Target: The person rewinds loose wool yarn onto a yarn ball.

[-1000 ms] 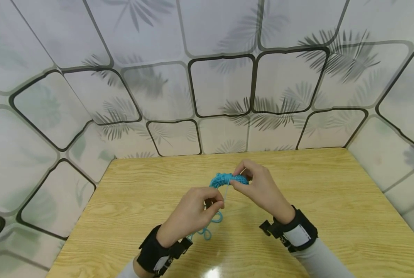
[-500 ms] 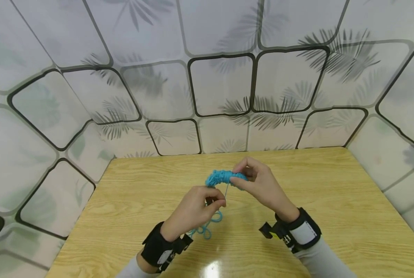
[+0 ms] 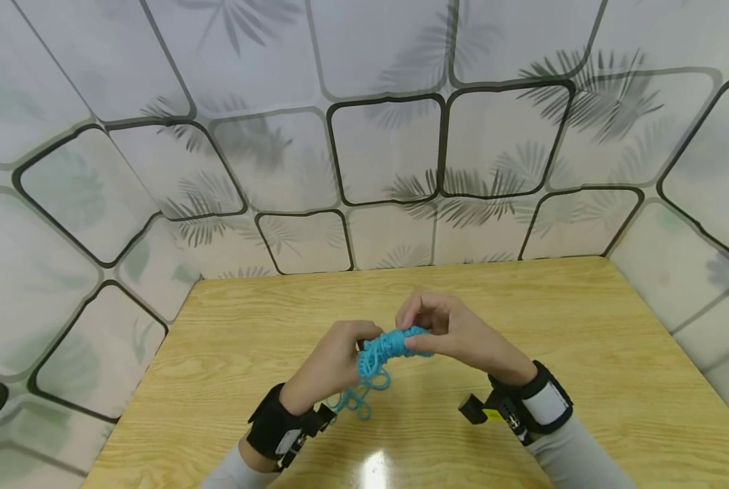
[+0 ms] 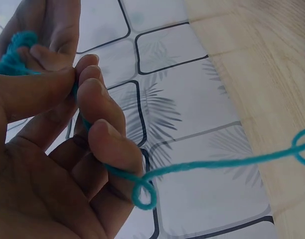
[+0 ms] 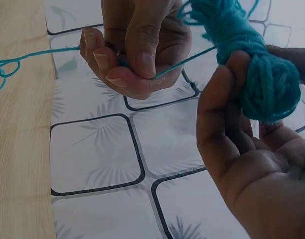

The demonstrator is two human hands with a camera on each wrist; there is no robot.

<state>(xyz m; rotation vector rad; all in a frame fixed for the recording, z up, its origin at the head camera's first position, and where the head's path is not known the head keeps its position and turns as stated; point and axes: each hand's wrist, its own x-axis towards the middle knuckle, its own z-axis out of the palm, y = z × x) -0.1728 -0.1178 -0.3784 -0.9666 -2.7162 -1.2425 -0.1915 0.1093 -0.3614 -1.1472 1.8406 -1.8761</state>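
A small bundle of blue yarn (image 3: pixel 390 344), wrapped round its middle, is held above the table by my right hand (image 3: pixel 471 339). In the right wrist view the thumb and fingers grip the wound yarn (image 5: pixel 269 89) near one end. My left hand (image 3: pixel 333 360) is close beside the other end. Its thumb and fingertips pinch a single yarn strand (image 4: pixel 207 165), which runs across the curled fingers in the left wrist view. From the pinch, the strand stretches to the bundle. Part of my left hand's fingers lies behind the bundle in the head view.
Loose loops of yarn (image 3: pixel 359 405) lie on the wooden table (image 3: pixel 260 319) below my left hand. Patterned cloth walls (image 3: pixel 388 149) stand behind the table and at both sides. Each wrist wears a black strap (image 3: pixel 532 401) with a small camera.
My right hand has brought the bundle down and nearer to me, tilting it. Its far end now covers part of my left hand, which has shifted only slightly.
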